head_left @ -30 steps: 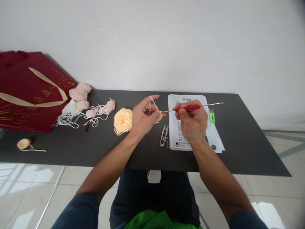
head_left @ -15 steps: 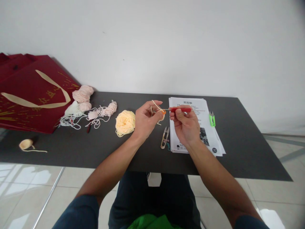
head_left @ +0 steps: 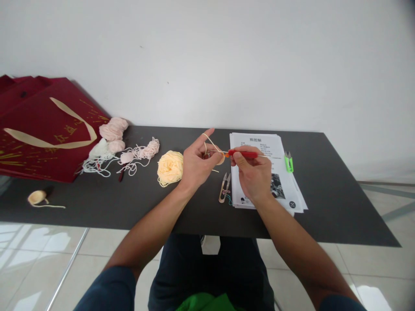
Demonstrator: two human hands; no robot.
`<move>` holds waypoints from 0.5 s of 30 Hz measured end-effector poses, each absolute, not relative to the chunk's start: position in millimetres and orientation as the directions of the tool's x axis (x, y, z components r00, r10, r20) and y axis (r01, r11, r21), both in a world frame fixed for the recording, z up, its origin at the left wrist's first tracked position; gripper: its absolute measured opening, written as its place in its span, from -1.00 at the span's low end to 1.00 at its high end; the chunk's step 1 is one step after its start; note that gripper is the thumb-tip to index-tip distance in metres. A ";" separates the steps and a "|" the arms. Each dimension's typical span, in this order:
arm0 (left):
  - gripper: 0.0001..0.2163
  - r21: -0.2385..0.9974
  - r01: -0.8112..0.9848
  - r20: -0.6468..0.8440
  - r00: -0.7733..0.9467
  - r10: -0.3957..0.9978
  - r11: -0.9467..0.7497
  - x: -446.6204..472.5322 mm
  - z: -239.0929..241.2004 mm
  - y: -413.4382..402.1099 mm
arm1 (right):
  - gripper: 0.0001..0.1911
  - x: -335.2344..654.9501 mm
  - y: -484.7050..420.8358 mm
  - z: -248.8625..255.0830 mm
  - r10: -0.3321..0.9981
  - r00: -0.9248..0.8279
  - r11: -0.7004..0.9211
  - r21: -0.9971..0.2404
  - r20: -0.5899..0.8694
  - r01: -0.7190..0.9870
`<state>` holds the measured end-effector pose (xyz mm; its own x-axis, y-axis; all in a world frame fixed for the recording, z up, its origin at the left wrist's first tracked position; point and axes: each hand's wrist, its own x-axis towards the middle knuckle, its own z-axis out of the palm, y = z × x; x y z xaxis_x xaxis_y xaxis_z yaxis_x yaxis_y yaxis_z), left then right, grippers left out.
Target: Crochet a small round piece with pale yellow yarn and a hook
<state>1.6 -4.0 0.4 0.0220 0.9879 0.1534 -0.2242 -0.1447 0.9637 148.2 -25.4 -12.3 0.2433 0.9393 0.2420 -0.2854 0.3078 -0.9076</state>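
Note:
My left hand (head_left: 198,162) pinches a small cream crochet piece (head_left: 221,160) between thumb and fingers, its index finger raised with cream yarn (head_left: 210,141) looped over it. An orange bit (head_left: 227,154), perhaps a stitch marker, shows at the edge of the piece. In my right hand (head_left: 253,175) is a red-handled crochet hook (head_left: 244,154), held between thumb and fingers. Its metal shaft points left and meets the piece; the tip is hidden by my left fingers. A pale yellow yarn ball (head_left: 170,168) lies just left of my left hand.
Thread snips (head_left: 224,188) lie by printed sheets (head_left: 256,203), with green-handled snips (head_left: 288,162) on the sheets' right edge. Pink yarn (head_left: 113,129), white yarn (head_left: 99,157) and a dark red bag (head_left: 39,129) are at the left. A small cream cup-shaped piece (head_left: 37,197) sits near the front edge.
My right hand and the hook have moved slightly left, closer to the crochet piece. My left index finger has lifted and straightened, stretching the yarn upward.

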 end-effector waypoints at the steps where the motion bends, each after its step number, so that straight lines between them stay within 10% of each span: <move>1: -0.31 0.955 -0.261 0.151 0.026 0.988 -0.139 1.4 0.2 -3.3 | -0.87 148.0 -27.2 -12.6 0.921 0.278 0.340 -0.913 0.275 -0.225; 9: -0.31 0.816 -0.578 -0.002 0.040 0.999 0.024 1.9 1.6 -2.3 | -0.64 142.4 -39.6 -16.1 0.576 0.150 0.725 -0.587 0.804 0.360; 15: -0.29 0.758 -0.646 -0.035 0.098 0.995 0.091 -0.8 8.5 -5.0 | -0.68 144.1 -35.2 -20.2 0.704 0.189 0.661 -0.729 0.684 0.177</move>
